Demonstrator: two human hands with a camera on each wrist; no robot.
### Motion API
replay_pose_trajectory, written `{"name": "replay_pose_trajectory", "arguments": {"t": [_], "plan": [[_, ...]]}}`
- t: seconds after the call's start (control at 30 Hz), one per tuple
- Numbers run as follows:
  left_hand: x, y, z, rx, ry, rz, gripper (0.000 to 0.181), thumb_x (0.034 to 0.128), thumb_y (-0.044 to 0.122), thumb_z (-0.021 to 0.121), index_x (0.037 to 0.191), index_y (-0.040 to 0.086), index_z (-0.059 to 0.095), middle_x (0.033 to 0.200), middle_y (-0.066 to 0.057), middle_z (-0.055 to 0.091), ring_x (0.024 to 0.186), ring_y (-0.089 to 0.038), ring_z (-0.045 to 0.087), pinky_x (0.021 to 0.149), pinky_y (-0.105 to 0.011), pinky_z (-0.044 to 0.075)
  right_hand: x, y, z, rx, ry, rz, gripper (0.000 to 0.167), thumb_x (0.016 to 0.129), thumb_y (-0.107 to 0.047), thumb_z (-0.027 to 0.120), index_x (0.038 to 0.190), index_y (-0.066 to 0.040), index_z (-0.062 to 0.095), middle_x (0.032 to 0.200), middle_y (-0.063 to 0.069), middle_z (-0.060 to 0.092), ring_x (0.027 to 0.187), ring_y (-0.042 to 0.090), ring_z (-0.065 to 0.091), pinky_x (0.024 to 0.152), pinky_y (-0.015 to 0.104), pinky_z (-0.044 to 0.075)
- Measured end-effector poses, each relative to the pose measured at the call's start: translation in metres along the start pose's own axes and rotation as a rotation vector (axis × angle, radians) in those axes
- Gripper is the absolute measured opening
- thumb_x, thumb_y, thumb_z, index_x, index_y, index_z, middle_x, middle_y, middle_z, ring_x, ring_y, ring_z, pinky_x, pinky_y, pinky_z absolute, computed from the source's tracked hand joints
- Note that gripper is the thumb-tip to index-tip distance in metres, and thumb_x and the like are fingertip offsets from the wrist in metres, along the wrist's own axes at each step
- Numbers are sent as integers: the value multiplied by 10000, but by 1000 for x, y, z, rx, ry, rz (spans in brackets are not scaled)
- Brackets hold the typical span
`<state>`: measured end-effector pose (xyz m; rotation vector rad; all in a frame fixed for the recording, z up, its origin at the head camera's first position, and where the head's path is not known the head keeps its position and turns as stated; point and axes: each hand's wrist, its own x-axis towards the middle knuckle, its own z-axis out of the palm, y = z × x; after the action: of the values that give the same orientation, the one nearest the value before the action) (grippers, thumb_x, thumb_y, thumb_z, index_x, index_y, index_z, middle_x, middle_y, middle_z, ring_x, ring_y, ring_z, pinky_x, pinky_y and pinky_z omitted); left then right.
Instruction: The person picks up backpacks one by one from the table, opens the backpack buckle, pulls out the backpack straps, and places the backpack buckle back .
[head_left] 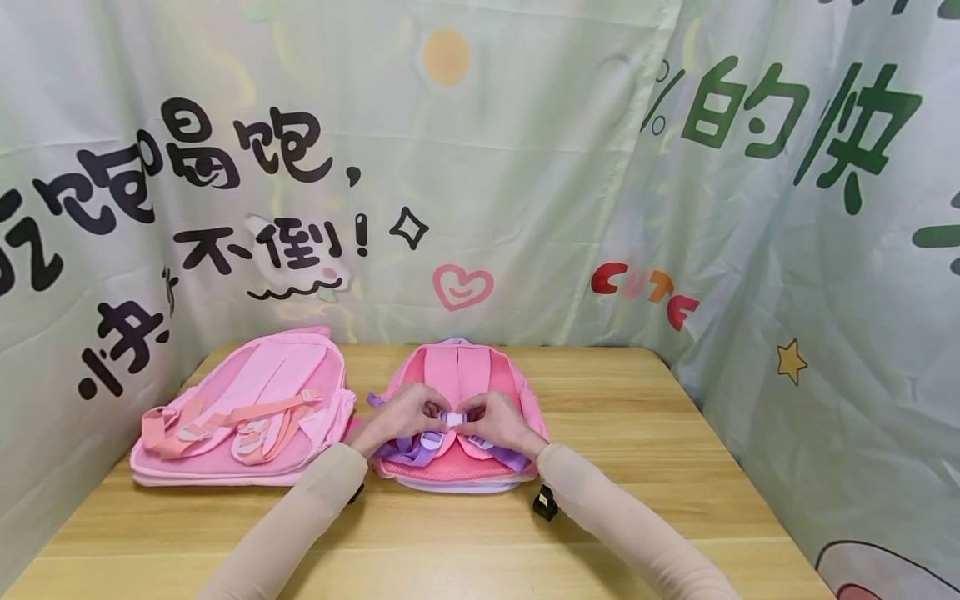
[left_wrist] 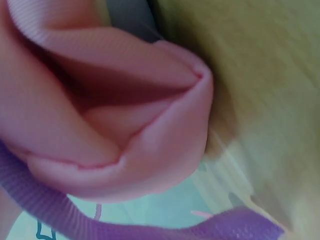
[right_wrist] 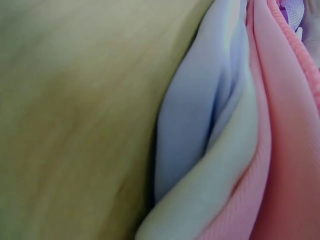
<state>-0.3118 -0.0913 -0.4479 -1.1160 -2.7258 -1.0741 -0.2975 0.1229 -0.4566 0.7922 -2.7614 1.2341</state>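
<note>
A pink backpack (head_left: 457, 371) with purple straps (head_left: 408, 452) lies back panel up on the table. Over its middle, my left hand (head_left: 405, 414) and right hand (head_left: 501, 419) meet from either side at a small white buckle (head_left: 453, 419) on a lilac strap. Each hand pinches one side of it between thumb and fingers. Whether the buckle's halves are joined is too small to tell. In the left wrist view a folded pink side (left_wrist: 150, 150) of the bag and a purple strap (left_wrist: 120, 230) fill the frame. Lilac side fabric (right_wrist: 195, 115) shows in the right wrist view.
A second, lighter pink backpack (head_left: 277, 375) with coral straps (head_left: 262, 410) lies to the left on the wooden table (head_left: 622, 467). Printed curtains (head_left: 525, 192) stand behind and at both sides. Small black devices sit under the wrists, the right one (head_left: 545, 503) plainly visible.
</note>
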Motion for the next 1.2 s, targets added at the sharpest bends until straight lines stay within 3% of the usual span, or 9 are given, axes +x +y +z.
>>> {"name": "replay_pose_trajectory", "arguments": {"t": [0.27, 0.53, 1.0, 1.2], "plan": [[2, 0, 2, 89, -8, 30, 185, 816, 184, 793, 992, 133, 767, 910, 35, 718, 805, -60, 600, 734, -206, 480, -1, 1, -3, -13, -5, -6, 222, 789, -197, 817, 992, -120, 774, 941, 7, 761, 776, 23, 643, 697, 185, 526], [-1, -1, -2, 35, -21, 48, 164, 838, 141, 769, 1001, 116, 765, 903, 21, 712, 787, -56, 579, 734, -221, 484, -2, 1, -8, 29, -19, 19, 213, 779, -158, 816, 982, -113, 775, 948, 16, 762, 804, 49, 647, 719, 200, 530], [-3, 2, -4, 70, 14, 41, 171, 872, 161, 740, 1034, 108, 753, 986, 2, 709, 921, -123, 626, 836, -282, 501, -3, 2, -18, 113, -65, 113, 175, 799, -166, 811, 954, -118, 745, 913, 19, 751, 851, 107, 686, 762, 239, 540], [-4, 4, -3, 62, 23, 21, 187, 871, 164, 742, 1049, 111, 751, 991, 11, 706, 930, -116, 625, 840, -285, 500, -3, 2, -19, 136, -106, 62, 375, 861, -95, 732, 1224, -90, 637, 1071, 81, 732, 1000, 192, 692, 869, 306, 536]]}}
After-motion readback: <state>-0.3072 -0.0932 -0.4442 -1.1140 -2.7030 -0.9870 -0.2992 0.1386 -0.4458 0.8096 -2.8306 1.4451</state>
